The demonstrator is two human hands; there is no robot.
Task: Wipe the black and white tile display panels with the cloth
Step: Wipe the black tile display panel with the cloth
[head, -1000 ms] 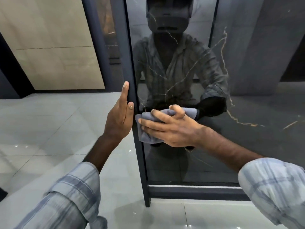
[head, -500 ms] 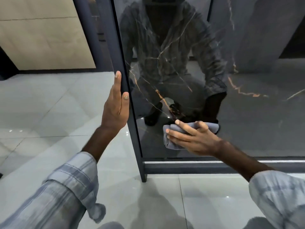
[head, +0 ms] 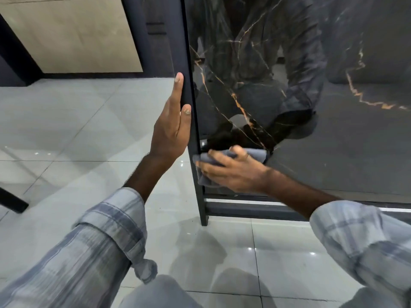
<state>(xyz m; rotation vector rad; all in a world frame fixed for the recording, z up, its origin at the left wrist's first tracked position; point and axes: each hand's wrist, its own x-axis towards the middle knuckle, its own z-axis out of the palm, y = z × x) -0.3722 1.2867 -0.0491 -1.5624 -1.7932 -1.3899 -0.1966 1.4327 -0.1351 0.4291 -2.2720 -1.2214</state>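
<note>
Black tile panel [head: 333, 134], glossy and veined with gold-orange lines, stood upright in a dark metal frame [head: 189, 90] on a floor [head: 66, 134] of pale polished tiles. The right hand [head: 235, 172] pressed a grey cloth [head: 205, 180] flat against the panel's lower left corner, fingers spread over the fabric and holding it to the surface just above the frame's bottom rail [head: 255, 211]; part of the cloth overlapped the frame's left upright. The left hand [head: 172, 127] lay open and flat against the outer side of that upright, fingers extended upward and the thumb resting on the front edge, gripping nothing. Both forearms emerged from rolled-up sleeves [head: 115, 221] of a pale plaid shirt. The panel's surface mirrored the crouched person and the wiping arm. Behind the frame, to the left, a beige panel [head: 73, 34] stood at the back of the floor.
</note>
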